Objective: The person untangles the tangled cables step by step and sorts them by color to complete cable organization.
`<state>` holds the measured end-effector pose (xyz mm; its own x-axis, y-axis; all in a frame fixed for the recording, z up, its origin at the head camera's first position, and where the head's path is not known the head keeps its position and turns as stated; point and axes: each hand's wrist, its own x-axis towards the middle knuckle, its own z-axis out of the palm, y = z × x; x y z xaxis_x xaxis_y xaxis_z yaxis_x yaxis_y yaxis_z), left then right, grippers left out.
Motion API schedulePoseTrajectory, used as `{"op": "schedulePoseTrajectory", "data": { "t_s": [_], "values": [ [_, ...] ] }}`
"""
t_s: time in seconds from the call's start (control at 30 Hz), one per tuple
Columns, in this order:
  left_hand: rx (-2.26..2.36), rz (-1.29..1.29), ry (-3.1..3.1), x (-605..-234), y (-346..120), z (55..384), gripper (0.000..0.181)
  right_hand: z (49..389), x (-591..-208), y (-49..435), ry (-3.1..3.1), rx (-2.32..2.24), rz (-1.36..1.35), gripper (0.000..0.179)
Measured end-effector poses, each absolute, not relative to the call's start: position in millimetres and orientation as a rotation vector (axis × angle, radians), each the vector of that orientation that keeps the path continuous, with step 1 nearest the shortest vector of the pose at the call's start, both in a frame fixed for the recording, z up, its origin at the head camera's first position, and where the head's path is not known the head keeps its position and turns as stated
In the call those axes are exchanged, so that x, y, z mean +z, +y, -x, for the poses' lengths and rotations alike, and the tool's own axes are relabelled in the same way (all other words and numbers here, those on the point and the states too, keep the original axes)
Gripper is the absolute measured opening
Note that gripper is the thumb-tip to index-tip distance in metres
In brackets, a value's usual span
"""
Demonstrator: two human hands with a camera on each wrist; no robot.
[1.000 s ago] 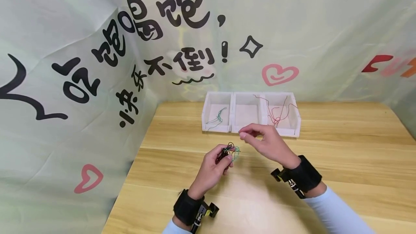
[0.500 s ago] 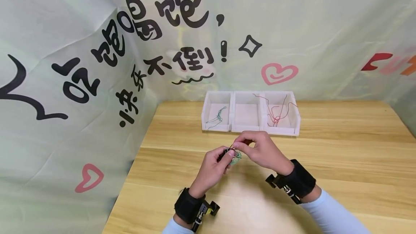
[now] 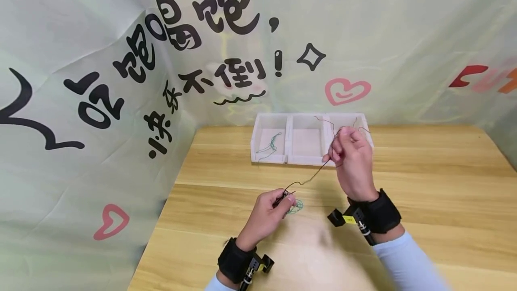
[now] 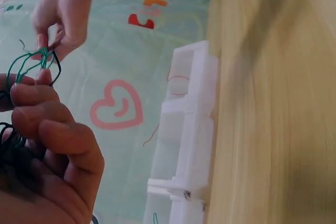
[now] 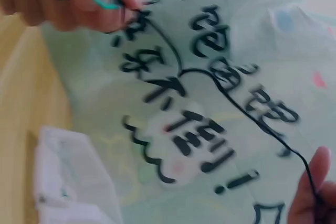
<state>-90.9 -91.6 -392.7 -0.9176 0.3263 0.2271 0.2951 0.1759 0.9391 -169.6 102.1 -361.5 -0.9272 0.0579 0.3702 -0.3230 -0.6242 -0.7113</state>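
Over the wooden table, my left hand (image 3: 266, 214) holds a small tangle of black and green wires between thumb and fingers. Loops of green wire (image 3: 296, 206) stick out past its thumb. A black wire (image 3: 313, 178) runs up from that bundle to my right hand (image 3: 355, 163), whose thumb and fingers pinch its far part. In the right wrist view the same black wire (image 5: 262, 126) spans the gap between both hands with a slight kink. Seen from the left wrist, curled fingers (image 4: 58, 129) hide much of the bundle.
Behind the hands stands a white three-compartment box (image 3: 269, 161) on the wooden table (image 3: 436, 192). Its left compartment holds green wires (image 3: 272, 147). Red wires (image 3: 323, 119) poke out of the right one, partly hidden by my right hand. A printed cloth (image 3: 404, 35) encloses the back and left.
My right hand came down to the bundle, took hold of a black wire, then moved up and right, drawing it out. My left hand has stayed nearly in place.
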Motion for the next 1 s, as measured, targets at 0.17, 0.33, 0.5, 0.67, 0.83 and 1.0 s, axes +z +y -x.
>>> {"op": "schedulePoseTrajectory", "data": {
  "t_s": [0.17,0.33,0.5,0.67,0.83,1.0],
  "values": [
    [1.883,-0.692,2.404,-392.0,-91.5,92.6,0.021,152.9,-356.8,92.6,-1.946,2.082,-0.653,0.014],
    [1.792,-0.809,2.566,-405.5,-93.3,104.6,0.015,137.1,-363.8,84.2,-2.333,1.591,-1.005,0.014],
    [1.653,-0.779,2.708,-415.2,-97.9,112.0,0.013,139.6,-383.4,86.2,-2.492,1.473,-1.219,0.018],
    [1.605,-0.708,2.715,-415.4,-100.9,113.5,0.01,145.9,-391.3,92.8,-2.467,1.199,-1.301,0.012],
    [1.584,-0.685,2.748,-413.3,-105.4,115.8,0.015,146.5,-389.6,99.8,-2.393,0.987,-1.312,0.007],
    [1.608,-0.746,2.666,-414.7,-111.7,109.2,0.027,157.4,-383.4,123.4,-2.263,1.158,-1.088,0.011]
  ]
}}
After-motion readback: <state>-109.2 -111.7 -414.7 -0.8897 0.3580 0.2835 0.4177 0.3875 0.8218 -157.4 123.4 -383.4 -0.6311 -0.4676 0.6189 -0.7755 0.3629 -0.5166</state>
